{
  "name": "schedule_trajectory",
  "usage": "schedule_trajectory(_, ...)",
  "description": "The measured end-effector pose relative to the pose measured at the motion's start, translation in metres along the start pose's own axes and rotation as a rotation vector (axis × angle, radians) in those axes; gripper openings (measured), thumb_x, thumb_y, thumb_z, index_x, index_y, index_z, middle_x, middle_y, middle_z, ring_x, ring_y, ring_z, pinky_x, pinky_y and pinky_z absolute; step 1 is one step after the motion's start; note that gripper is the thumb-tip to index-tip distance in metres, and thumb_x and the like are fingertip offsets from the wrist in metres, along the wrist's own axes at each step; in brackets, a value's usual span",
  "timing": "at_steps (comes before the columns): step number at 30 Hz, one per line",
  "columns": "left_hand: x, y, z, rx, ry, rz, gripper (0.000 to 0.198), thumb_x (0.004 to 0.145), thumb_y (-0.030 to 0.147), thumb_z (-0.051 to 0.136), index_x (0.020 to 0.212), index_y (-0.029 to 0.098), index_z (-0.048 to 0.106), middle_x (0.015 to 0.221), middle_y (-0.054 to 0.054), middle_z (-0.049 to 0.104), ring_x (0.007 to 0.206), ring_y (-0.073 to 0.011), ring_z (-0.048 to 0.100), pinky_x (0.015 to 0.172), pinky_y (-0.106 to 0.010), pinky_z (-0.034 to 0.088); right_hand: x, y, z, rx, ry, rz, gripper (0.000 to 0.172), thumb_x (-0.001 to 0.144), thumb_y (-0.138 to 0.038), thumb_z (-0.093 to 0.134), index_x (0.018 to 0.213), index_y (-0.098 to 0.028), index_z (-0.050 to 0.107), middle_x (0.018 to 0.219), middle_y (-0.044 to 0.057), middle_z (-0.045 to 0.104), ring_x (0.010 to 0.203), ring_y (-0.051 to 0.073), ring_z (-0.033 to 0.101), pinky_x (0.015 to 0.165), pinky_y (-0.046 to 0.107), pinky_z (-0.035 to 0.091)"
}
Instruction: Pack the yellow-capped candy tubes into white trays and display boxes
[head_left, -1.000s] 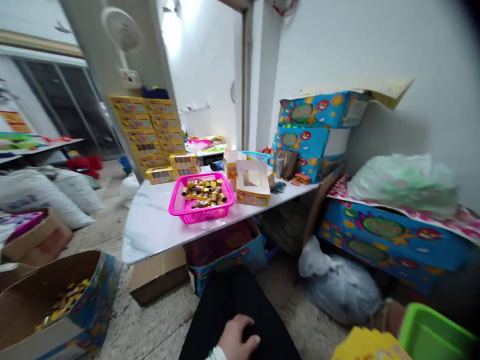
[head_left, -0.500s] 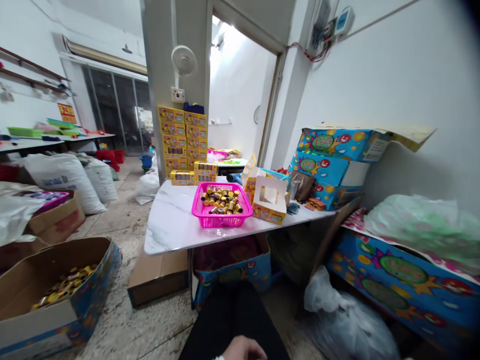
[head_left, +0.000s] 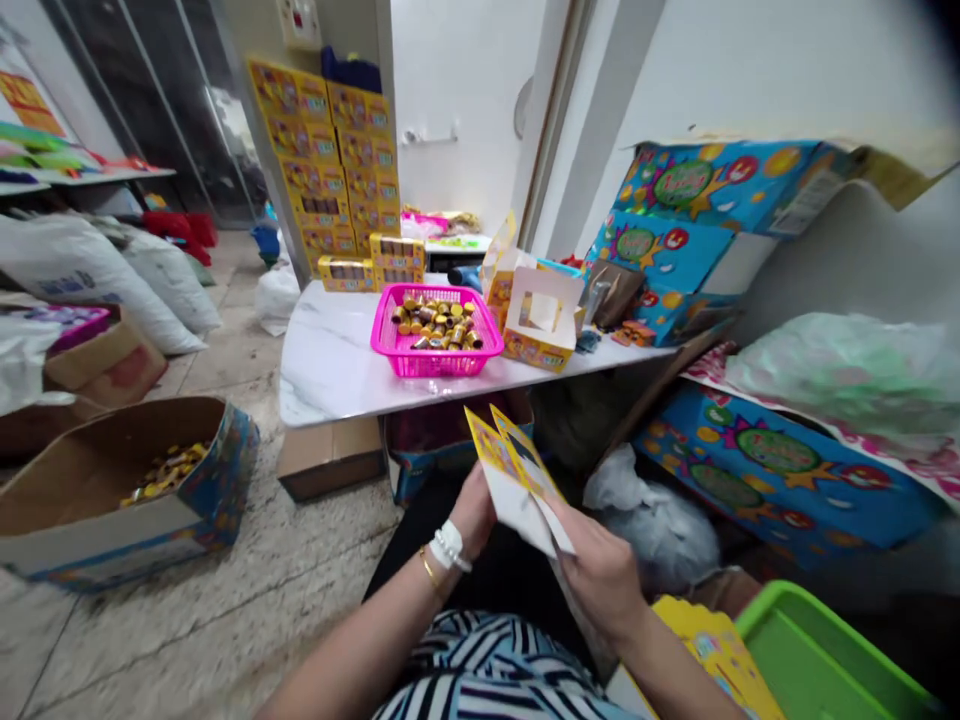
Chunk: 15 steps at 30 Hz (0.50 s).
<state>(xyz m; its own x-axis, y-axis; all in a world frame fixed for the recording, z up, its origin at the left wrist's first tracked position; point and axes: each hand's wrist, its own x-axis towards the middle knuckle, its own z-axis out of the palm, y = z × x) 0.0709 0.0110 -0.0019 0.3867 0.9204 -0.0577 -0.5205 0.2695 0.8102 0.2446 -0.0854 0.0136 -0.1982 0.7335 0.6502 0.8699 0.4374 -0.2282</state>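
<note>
Both my hands hold a flat, unfolded yellow and white carton (head_left: 517, 475) in front of my lap. My left hand (head_left: 472, 510) grips its left edge, with a white bead bracelet and a gold bangle at the wrist. My right hand (head_left: 600, 575) grips its lower right part, fingers closed on the card. More flat yellow cartons (head_left: 701, 640) lie by my right forearm, next to a green tray (head_left: 817, 660). Ahead on the white marble table (head_left: 330, 360) stand a pink basket (head_left: 436, 345) of small gold rolls and an assembled yellow window box (head_left: 541, 320).
Stacked yellow boxes (head_left: 334, 170) stand at the table's back. Blue printed cartons (head_left: 675, 230) pile up at right, with a plastic bag (head_left: 847, 370) on one. A cardboard box of gold rolls (head_left: 127, 490) sits on the floor at left, beyond it white sacks (head_left: 90, 275). A grey bag (head_left: 660, 520) lies under the table.
The view dropped and moved closer to the table. My left hand left my lap, and both hands came up holding a flat yellow carton between them.
</note>
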Motion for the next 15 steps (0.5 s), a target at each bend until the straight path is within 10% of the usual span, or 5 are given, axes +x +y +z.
schedule_trajectory(3, 0.0, 0.022, -0.029, 0.245, 0.229, 0.34, 0.06, 0.083, 0.054, 0.068, 0.133, 0.024, 0.051, 0.14, -0.014, 0.054, 0.12, -0.0259, 0.06, 0.098, -0.041, 0.052, 0.035, -0.02, 0.032, 0.29, 0.032, 0.283, 0.03, 0.094, -0.024, 0.051, 0.112, -0.017, 0.074, 0.1, 0.007, 0.078, 0.086, 0.02, 0.075, 0.081, 0.026, 0.058)
schedule_trajectory(8, -0.015, 0.049, -0.083, 0.626, 0.48, 0.481, 0.053, 0.088, 0.047, 0.063, 0.131, 0.017, 0.053, 0.134, -0.017, 0.057, 0.119, -0.0239, 0.059, 0.098, -0.04, 0.051, 0.05, -0.007, 0.057, 0.883, -0.035, 0.807, 0.039, 0.08, -0.053, 0.069, 0.085, -0.014, 0.075, 0.082, 0.008, 0.078, 0.069, 0.023, 0.071, 0.059, 0.029, 0.056)
schedule_trajectory(15, -0.03, 0.034, -0.061, 0.988, 0.515, 0.633, 0.042, 0.084, 0.034, 0.067, 0.121, 0.016, 0.063, 0.116, -0.013, 0.065, 0.108, -0.0235, 0.063, 0.095, -0.04, 0.052, 0.033, 0.0, 0.072, 1.051, -0.026, 0.999, 0.044, 0.067, -0.056, 0.08, 0.083, -0.015, 0.074, 0.081, 0.008, 0.077, 0.062, 0.021, 0.068, 0.056, 0.03, 0.054)
